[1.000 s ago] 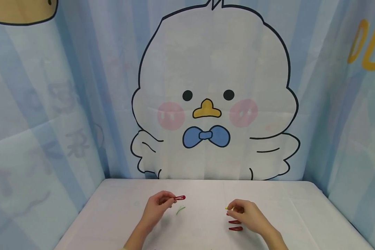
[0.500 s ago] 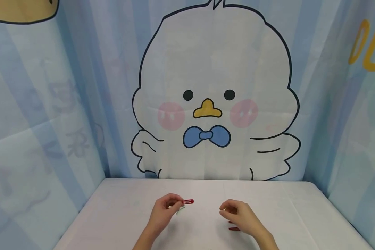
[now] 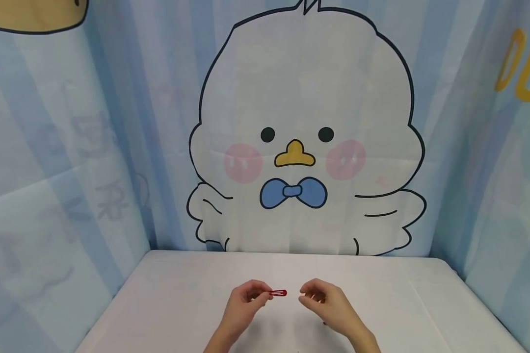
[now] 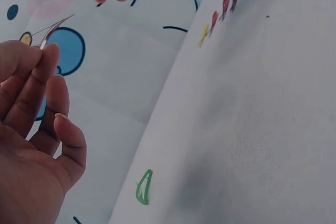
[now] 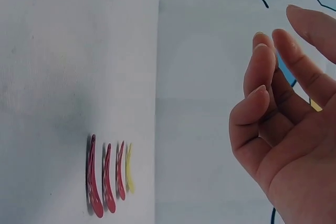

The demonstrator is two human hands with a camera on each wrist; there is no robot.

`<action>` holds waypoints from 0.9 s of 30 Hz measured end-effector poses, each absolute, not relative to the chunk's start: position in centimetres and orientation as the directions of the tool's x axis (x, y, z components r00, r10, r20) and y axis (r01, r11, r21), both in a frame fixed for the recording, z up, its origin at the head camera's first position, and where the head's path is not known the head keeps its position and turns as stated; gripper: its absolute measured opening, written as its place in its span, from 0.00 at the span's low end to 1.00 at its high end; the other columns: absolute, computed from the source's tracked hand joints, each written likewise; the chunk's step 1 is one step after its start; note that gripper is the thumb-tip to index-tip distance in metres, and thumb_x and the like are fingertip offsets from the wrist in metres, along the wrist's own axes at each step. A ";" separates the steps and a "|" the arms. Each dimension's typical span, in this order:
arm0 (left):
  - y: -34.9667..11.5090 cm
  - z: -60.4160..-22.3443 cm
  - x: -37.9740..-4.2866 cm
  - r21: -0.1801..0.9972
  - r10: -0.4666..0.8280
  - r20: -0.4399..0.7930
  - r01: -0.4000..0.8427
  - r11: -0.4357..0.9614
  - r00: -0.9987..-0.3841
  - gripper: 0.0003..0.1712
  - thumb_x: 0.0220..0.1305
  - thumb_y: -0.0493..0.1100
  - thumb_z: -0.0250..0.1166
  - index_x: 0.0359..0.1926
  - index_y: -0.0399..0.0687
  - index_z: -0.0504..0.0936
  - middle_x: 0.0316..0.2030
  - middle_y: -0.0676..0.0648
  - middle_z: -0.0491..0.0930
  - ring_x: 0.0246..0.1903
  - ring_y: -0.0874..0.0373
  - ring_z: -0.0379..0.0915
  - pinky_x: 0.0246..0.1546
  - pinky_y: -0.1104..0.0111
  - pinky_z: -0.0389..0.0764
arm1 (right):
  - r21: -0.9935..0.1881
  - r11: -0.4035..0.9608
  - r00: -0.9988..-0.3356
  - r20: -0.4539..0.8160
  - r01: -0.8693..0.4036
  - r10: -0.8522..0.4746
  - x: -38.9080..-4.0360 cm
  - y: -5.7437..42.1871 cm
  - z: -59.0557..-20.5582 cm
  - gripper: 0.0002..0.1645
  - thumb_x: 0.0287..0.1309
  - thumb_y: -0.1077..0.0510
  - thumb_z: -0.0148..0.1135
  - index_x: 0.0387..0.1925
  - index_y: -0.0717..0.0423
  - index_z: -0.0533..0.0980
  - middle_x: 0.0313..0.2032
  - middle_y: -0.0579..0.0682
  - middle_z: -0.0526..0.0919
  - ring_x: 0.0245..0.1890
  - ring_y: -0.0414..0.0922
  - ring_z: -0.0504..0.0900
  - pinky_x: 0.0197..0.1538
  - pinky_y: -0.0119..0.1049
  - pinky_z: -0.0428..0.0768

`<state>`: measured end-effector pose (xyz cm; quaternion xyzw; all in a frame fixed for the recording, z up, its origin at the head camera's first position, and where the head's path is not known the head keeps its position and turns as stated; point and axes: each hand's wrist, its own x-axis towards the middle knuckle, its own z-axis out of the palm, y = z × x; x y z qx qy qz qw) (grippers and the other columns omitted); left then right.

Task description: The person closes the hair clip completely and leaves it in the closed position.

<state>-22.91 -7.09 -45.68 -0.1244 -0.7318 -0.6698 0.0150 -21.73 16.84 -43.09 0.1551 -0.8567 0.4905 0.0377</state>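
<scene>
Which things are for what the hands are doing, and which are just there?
Probably for the job:
- red clip, held by the left hand
- three red clips and yellow clip, in a row
- green clip, apart

Just there:
- white table
- cartoon bird curtain

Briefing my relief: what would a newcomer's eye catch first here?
The big white cartoon bird dominates the backdrop. Below its blue bow tie in the head view, the left hand pinches a red clip. On the table, three red clips and a yellow clip lie in a row, with a green clip apart.
</scene>
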 end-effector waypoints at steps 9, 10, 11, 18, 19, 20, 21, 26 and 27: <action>-5.7 -45.9 -22.5 0.983 0.180 0.175 0.183 0.032 -0.968 0.06 0.67 0.35 0.66 0.43 0.39 0.84 0.34 0.47 0.85 0.36 0.55 0.77 0.35 0.68 0.76 | -0.857 0.393 -0.937 0.253 -0.332 -0.240 -21.0 15.8 -43.0 0.14 0.61 0.55 0.71 0.44 0.59 0.79 0.32 0.46 0.81 0.30 0.40 0.78 0.35 0.33 0.78; -5.6 -45.8 -22.4 0.982 0.184 0.178 0.187 0.033 -0.967 0.06 0.67 0.35 0.66 0.43 0.39 0.84 0.34 0.47 0.85 0.36 0.55 0.77 0.35 0.68 0.76 | -0.860 0.385 -0.936 0.256 -0.335 -0.243 -21.0 15.7 -43.0 0.14 0.61 0.55 0.71 0.44 0.59 0.79 0.32 0.46 0.81 0.30 0.40 0.79 0.35 0.33 0.78; -5.6 -45.8 -22.4 0.981 0.189 0.182 0.191 0.031 -0.965 0.06 0.67 0.35 0.66 0.43 0.39 0.84 0.34 0.46 0.85 0.35 0.56 0.77 0.35 0.68 0.76 | -0.863 0.376 -0.934 0.258 -0.338 -0.247 -21.0 15.7 -43.0 0.15 0.62 0.55 0.71 0.44 0.59 0.78 0.32 0.46 0.82 0.30 0.40 0.79 0.35 0.33 0.78; -5.4 -46.0 -22.0 0.978 0.221 0.198 0.207 0.017 -0.955 0.05 0.66 0.35 0.67 0.41 0.38 0.84 0.33 0.46 0.85 0.34 0.58 0.78 0.34 0.70 0.76 | -0.874 0.334 -0.927 0.279 -0.353 -0.250 -20.8 15.3 -43.3 0.14 0.62 0.55 0.70 0.44 0.57 0.78 0.31 0.46 0.82 0.29 0.40 0.79 0.34 0.33 0.78; -5.4 -46.0 -21.9 0.978 0.225 0.198 0.206 0.012 -0.954 0.05 0.66 0.36 0.67 0.41 0.38 0.84 0.33 0.46 0.85 0.34 0.58 0.78 0.34 0.70 0.76 | -0.875 0.333 -0.928 0.278 -0.351 -0.248 -20.7 15.2 -43.4 0.13 0.62 0.55 0.70 0.44 0.57 0.78 0.31 0.45 0.82 0.28 0.40 0.79 0.34 0.33 0.78; -5.4 -46.1 -21.9 0.979 0.228 0.198 0.206 0.009 -0.953 0.05 0.66 0.36 0.67 0.41 0.38 0.84 0.33 0.46 0.85 0.34 0.58 0.78 0.34 0.70 0.77 | -0.877 0.332 -0.930 0.274 -0.346 -0.245 -20.7 15.1 -43.4 0.13 0.62 0.55 0.70 0.44 0.57 0.78 0.31 0.45 0.82 0.28 0.40 0.79 0.34 0.33 0.78; -5.3 -46.1 -21.9 0.978 0.230 0.200 0.207 0.007 -0.953 0.05 0.66 0.36 0.67 0.41 0.38 0.84 0.33 0.46 0.85 0.34 0.58 0.79 0.34 0.70 0.77 | -0.879 0.332 -0.931 0.271 -0.343 -0.243 -20.6 15.0 -43.4 0.13 0.63 0.55 0.70 0.44 0.57 0.78 0.31 0.45 0.82 0.28 0.39 0.79 0.34 0.33 0.78; -5.3 -46.2 -21.9 0.981 0.236 0.190 0.196 0.002 -0.953 0.05 0.66 0.35 0.66 0.41 0.38 0.84 0.34 0.46 0.85 0.35 0.58 0.80 0.34 0.69 0.77 | -0.887 0.320 -0.933 0.261 -0.333 -0.249 -20.5 14.7 -43.4 0.11 0.63 0.56 0.70 0.42 0.57 0.79 0.33 0.46 0.83 0.29 0.40 0.80 0.34 0.33 0.79; -5.3 -46.3 -21.9 0.981 0.236 0.188 0.194 0.001 -0.953 0.05 0.66 0.35 0.66 0.41 0.38 0.84 0.34 0.46 0.85 0.35 0.57 0.80 0.34 0.69 0.77 | -0.888 0.316 -0.932 0.259 -0.333 -0.252 -20.5 14.7 -43.5 0.11 0.63 0.57 0.70 0.42 0.58 0.79 0.33 0.46 0.83 0.29 0.40 0.80 0.34 0.32 0.79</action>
